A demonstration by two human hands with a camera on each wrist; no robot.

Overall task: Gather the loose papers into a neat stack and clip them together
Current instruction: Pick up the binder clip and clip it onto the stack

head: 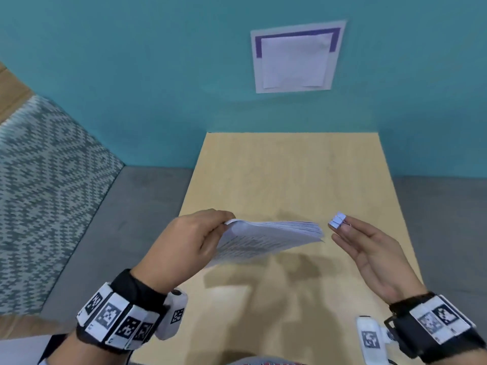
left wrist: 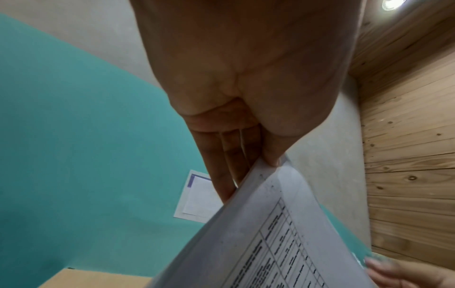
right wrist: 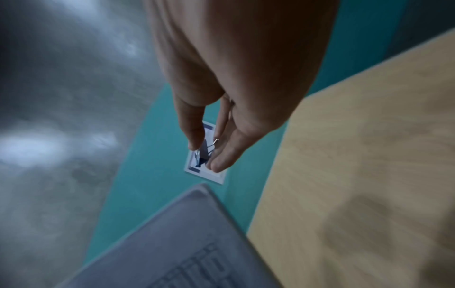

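Note:
A stack of printed papers (head: pixel 266 239) is held in the air above the light wooden table (head: pixel 290 175). My left hand (head: pixel 189 241) grips its left edge, thumb on top and fingers underneath; the left wrist view shows the stack (left wrist: pixel 275 239) with a printed table on it. A small binder clip (head: pixel 337 220) with silver wire handles is pinched at the fingertips of my right hand (head: pixel 369 248), just right of the stack's free corner and not touching it. The right wrist view shows the clip (right wrist: pixel 204 154) between thumb and fingers, with the stack's corner (right wrist: pixel 187 233) below it.
A paper sheet with a purple border (head: pixel 296 57) hangs on the teal wall (head: pixel 131 75) behind the table. Grey floor (head: pixel 126 219) lies to either side, with a patterned rug (head: pixel 44 180) to the left.

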